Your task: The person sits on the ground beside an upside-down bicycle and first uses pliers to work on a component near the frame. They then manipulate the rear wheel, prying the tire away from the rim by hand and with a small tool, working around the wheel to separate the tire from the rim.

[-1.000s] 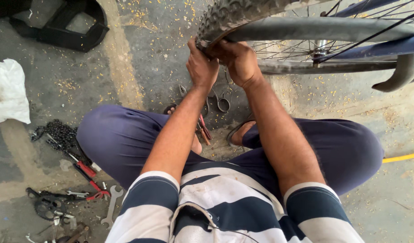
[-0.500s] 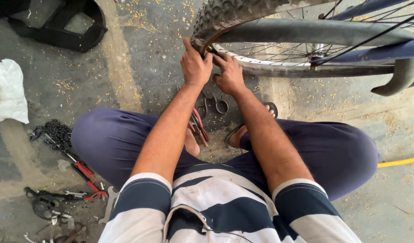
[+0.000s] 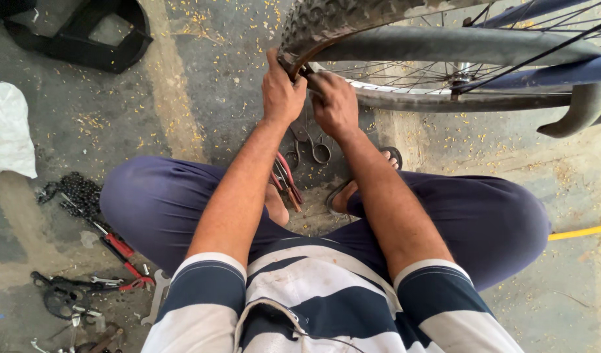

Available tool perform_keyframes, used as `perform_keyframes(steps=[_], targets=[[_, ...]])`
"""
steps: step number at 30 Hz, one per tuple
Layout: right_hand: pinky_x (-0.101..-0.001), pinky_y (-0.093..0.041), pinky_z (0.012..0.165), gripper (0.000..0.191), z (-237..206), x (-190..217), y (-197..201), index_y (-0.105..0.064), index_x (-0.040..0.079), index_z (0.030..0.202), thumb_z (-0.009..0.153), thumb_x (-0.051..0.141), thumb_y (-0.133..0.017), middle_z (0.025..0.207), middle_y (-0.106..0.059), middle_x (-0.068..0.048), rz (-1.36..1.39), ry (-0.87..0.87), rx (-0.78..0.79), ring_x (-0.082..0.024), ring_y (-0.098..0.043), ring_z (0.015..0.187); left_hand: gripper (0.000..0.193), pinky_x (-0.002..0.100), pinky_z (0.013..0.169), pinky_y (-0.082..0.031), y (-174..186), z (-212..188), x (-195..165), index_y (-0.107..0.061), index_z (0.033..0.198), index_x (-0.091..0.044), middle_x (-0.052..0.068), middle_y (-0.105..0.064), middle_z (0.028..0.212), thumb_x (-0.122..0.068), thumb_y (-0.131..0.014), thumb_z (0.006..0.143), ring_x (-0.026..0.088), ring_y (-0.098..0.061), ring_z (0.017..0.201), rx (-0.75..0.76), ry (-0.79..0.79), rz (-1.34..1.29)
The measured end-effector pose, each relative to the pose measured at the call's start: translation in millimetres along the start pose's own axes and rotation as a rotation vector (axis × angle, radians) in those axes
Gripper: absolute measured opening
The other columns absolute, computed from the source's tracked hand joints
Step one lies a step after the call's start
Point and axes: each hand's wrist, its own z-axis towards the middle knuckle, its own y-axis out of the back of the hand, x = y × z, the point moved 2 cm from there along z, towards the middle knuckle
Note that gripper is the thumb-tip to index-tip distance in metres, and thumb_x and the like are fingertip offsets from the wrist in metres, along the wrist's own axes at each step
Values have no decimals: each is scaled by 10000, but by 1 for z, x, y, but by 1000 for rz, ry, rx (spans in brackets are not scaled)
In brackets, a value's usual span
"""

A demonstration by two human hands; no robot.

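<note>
1. Head view: since a second ago both hands have climbed from the wheel's lower rim to the knobby tyre (image 3: 326, 19) edge, so the work has moved up to its bead. The left hand (image 3: 282, 91) and right hand (image 3: 336, 101) are closed, pinching the tyre beside the rim.
2. Counts: one bicycle wheel, one chain (image 3: 78, 194) and one red-handled pliers (image 3: 125, 253) on the floor.

Stained, grit-strewn grey concrete floor (image 3: 202, 111)

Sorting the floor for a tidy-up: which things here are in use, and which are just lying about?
In use: left hand and right hand on the tyre; rim.

Lying about: pliers, chain, white bag, black frame, red tool, yellow hose.
</note>
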Motion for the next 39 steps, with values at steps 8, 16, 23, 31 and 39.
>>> perform_keyframes(steps=[8, 16, 23, 31, 39], targets=[[-543, -348, 1034, 782, 0, -4, -12, -583, 182, 1409, 647, 146, -756, 1302, -528, -166, -209, -125, 324, -398, -479, 1225, 584, 603, 823, -482, -4, -1, -3, -359, 1297, -43, 275, -695, 973, -28, -711, 832, 530, -649, 971, -2, 62, -5], [-483, -516, 891, 306, 12, 2, 0, -607, 116, 1272, 1011, 228, -721, 1234, -595, -154, 33, -171, -118, -387, -634, 1090, 566, 592, 823, -495, 0, 3, -1, -366, 1297, -44, 277, -699, 1007, -25, -704, 843, 528, -648, 990, 11, 20, -22], [-509, -515, 829, 256, 37, -1, 0, -707, 121, 1151, 949, 274, -740, 1122, -696, -163, -8, -124, 18, -411, -646, 1006, 564, 572, 834, -511, 1, -1, -2, -393, 1282, -49, 244, -715, 1017, -57, -736, 834, 494, -677, 978, 27, 52, -19], [-504, -511, 820, 268, 38, -1, -12, -709, 112, 1106, 877, 249, -740, 1057, -713, -164, -123, -192, -41, -394, -651, 987, 522, 575, 846, -480, -8, -10, -21, -456, 1200, -36, 254, -643, 1020, -93, -765, 783, 496, -626, 986, -224, 37, 123], [-484, -517, 845, 322, 41, 3, -2, -718, 104, 1126, 839, 242, -762, 1078, -714, -156, -126, -193, -26, -381, -654, 1018, 475, 554, 819, -495, -5, 0, -21, -465, 1150, -34, 242, -652, 1032, -121, -780, 804, 489, -641, 990, -236, 117, 138]])
